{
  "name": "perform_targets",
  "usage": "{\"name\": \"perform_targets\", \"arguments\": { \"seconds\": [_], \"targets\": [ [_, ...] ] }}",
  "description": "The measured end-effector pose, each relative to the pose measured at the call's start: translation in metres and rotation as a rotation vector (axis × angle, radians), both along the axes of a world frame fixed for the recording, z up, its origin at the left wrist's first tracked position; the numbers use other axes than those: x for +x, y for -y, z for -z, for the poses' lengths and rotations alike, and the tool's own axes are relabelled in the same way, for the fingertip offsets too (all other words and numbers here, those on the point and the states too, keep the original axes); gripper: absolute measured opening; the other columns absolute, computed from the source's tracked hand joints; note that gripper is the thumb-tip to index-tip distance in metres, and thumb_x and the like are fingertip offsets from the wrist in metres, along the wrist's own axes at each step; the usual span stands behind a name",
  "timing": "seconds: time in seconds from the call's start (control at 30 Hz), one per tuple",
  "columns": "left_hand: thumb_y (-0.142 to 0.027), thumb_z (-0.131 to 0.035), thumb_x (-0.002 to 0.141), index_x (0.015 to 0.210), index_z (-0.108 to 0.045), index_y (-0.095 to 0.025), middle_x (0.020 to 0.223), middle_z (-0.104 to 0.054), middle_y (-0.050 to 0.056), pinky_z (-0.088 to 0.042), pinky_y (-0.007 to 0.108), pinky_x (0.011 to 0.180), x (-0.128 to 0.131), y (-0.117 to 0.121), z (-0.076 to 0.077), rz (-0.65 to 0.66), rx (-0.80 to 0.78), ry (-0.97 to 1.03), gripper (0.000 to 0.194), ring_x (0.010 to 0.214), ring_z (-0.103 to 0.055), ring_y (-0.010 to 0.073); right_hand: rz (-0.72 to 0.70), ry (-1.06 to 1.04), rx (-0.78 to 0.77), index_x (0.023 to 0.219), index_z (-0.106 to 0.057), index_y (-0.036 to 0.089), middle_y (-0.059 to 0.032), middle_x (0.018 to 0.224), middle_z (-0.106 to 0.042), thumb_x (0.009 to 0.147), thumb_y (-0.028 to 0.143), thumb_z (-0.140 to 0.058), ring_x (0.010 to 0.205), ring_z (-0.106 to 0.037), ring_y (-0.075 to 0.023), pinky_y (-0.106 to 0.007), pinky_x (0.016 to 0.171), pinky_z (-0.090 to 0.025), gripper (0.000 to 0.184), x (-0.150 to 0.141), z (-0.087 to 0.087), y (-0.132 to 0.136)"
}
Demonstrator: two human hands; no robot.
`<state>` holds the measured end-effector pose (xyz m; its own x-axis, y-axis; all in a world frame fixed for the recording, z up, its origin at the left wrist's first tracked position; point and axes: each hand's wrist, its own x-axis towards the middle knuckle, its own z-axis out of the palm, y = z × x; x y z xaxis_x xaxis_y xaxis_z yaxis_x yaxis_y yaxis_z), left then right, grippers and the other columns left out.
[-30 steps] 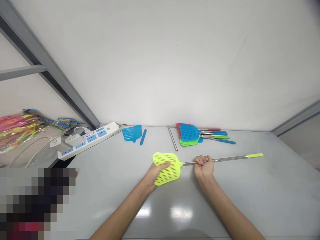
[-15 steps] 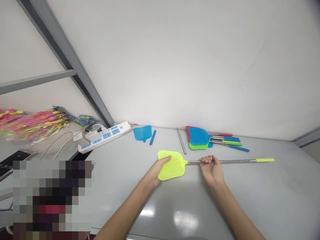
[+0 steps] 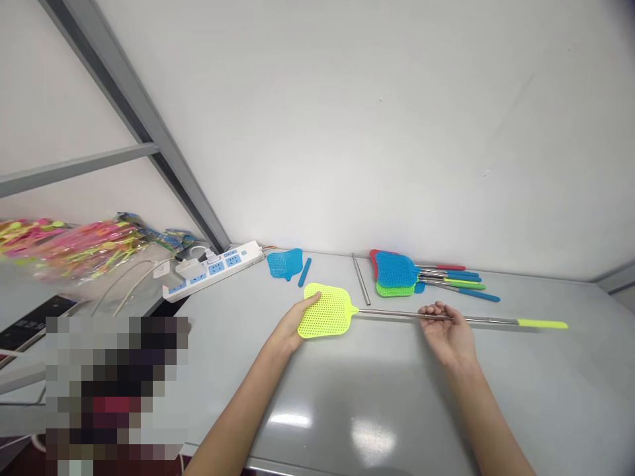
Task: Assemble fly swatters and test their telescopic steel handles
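A yellow fly swatter [image 3: 325, 312] with a long metal rod and yellow grip lies level across both hands, over the grey table. My left hand [image 3: 290, 325] grips the mesh head by its left edge, thumb on top. Around the middle of the rod my right hand [image 3: 450, 329] is closed, palm upward, fingers curled. Beyond the rod lies a stack of fly swatters [image 3: 395, 270] with blue, red and green heads. A loose metal rod [image 3: 361, 279], a detached blue swatter head [image 3: 285, 264] and a blue handle grip [image 3: 305, 272] rest near the wall.
At the left, a white power strip [image 3: 214, 270] holds plugs and cables. Plastic-bagged colourful items [image 3: 89, 248] lie farther left, with a dark phone-like device [image 3: 37, 322] below. A grey metal frame [image 3: 163, 155] rises at the left, and a pale wall [image 3: 347, 132] stands behind the table.
My right hand has slid right along the rod, and the yellow grip reaches farther right. My left hand and the mesh head have shifted slightly left and up.
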<state>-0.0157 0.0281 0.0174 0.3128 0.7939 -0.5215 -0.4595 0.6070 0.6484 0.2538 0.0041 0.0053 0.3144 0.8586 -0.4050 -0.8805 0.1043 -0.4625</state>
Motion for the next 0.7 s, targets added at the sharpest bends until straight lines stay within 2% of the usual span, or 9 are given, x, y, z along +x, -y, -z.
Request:
{"name": "perform_targets", "arguments": {
  "seconds": [0.1, 0.23, 0.3, 0.4, 0.47, 0.5, 0.57, 0.63, 0.7],
  "targets": [
    [-0.035, -0.055, 0.069, 0.092, -0.057, -0.011, 0.081, -0.065, 0.009, -0.047, 0.030, 0.070, 0.000, -0.002, 0.001, -0.052, 0.002, 0.027, 0.033, 0.077, -0.060, 0.0205, 0.049, -0.052, -0.034, 0.068, -0.043, 0.014, 0.0025, 0.057, -0.039, 0.069, 0.009, -0.037, 0.051, -0.045, -0.0078, -0.026, 0.054, -0.048, 0.008, 0.003, 0.000, -0.001],
    [-0.045, -0.041, 0.075, 0.082, -0.059, -0.015, 0.068, -0.064, 0.004, -0.048, 0.027, 0.066, 0.000, -0.003, 0.001, -0.108, -0.014, 0.118, 0.035, 0.071, -0.060, 0.0167, 0.101, -0.075, -0.040, 0.070, -0.043, 0.015, 0.0026, 0.057, -0.040, 0.069, 0.006, -0.034, 0.049, -0.046, -0.0076, -0.026, 0.052, -0.048, 0.012, 0.002, 0.000, 0.000],
    [-0.039, -0.041, 0.077, 0.080, -0.058, -0.017, 0.069, -0.064, 0.002, -0.048, 0.024, 0.066, 0.002, -0.002, 0.002, -0.158, 0.013, 0.149, 0.028, 0.070, -0.059, 0.0136, 0.106, -0.090, -0.047, 0.070, -0.043, 0.014, 0.0025, 0.056, -0.041, 0.070, 0.005, -0.033, 0.049, -0.047, -0.0076, -0.026, 0.052, -0.049, 0.014, -0.002, -0.001, 0.000],
    [-0.023, -0.047, 0.076, 0.084, -0.057, -0.019, 0.082, -0.063, 0.000, -0.046, 0.023, 0.069, 0.011, 0.005, 0.002, -0.226, 0.138, 0.176, 0.014, 0.076, -0.058, 0.0119, 0.119, -0.117, -0.016, 0.072, -0.045, 0.014, 0.0017, 0.058, -0.044, 0.072, 0.004, -0.034, 0.052, -0.050, -0.0075, -0.027, 0.057, -0.051, 0.015, -0.011, 0.001, 0.002],
    [-0.020, -0.050, 0.074, 0.091, -0.056, -0.020, 0.096, -0.060, 0.002, -0.045, 0.024, 0.068, 0.021, 0.013, 0.003, -0.114, 0.211, 0.146, 0.018, 0.080, -0.057, 0.0135, 0.116, -0.116, 0.027, 0.075, -0.047, 0.014, 0.0006, 0.062, -0.048, 0.073, 0.006, -0.036, 0.058, -0.053, -0.0084, -0.028, 0.063, -0.051, 0.014, -0.018, 0.002, 0.004],
    [-0.021, -0.052, 0.073, 0.097, -0.055, -0.021, 0.103, -0.057, 0.003, -0.044, 0.023, 0.064, 0.026, 0.017, 0.002, -0.022, 0.245, 0.099, 0.024, 0.079, -0.058, 0.0141, 0.110, -0.116, 0.041, 0.076, -0.048, 0.014, 0.0000, 0.064, -0.050, 0.074, 0.007, -0.038, 0.062, -0.055, -0.0090, -0.028, 0.066, -0.051, 0.013, -0.021, 0.003, 0.005],
    [-0.028, -0.052, 0.074, 0.105, -0.051, -0.021, 0.110, -0.053, 0.007, -0.042, 0.023, 0.063, 0.037, 0.026, 0.001, 0.080, 0.303, 0.013, 0.032, 0.080, -0.058, 0.0157, 0.090, -0.123, 0.051, 0.079, -0.049, 0.014, -0.0012, 0.067, -0.053, 0.074, 0.008, -0.040, 0.067, -0.056, -0.0100, -0.028, 0.069, -0.051, 0.012, -0.027, 0.005, 0.006],
    [-0.032, -0.053, 0.073, 0.110, -0.048, -0.021, 0.111, -0.052, 0.009, -0.040, 0.024, 0.064, 0.045, 0.032, 0.000, 0.132, 0.398, -0.077, 0.039, 0.083, -0.057, 0.0176, 0.069, -0.133, 0.047, 0.080, -0.050, 0.013, -0.0017, 0.068, -0.054, 0.074, 0.008, -0.041, 0.069, -0.057, -0.0105, -0.028, 0.070, -0.051, 0.012, -0.031, 0.005, 0.007],
    [-0.037, -0.051, 0.073, 0.110, -0.048, -0.018, 0.104, -0.056, 0.010, -0.039, 0.024, 0.063, 0.049, 0.034, 0.000, 0.110, 0.497, -0.191, 0.041, 0.080, -0.057, 0.0170, 0.054, -0.143, 0.042, 0.080, -0.051, 0.013, -0.0017, 0.067, -0.054, 0.074, 0.009, -0.042, 0.069, -0.057, -0.0105, -0.028, 0.071, -0.051, 0.012, -0.034, 0.005, 0.008]
  ]
}}
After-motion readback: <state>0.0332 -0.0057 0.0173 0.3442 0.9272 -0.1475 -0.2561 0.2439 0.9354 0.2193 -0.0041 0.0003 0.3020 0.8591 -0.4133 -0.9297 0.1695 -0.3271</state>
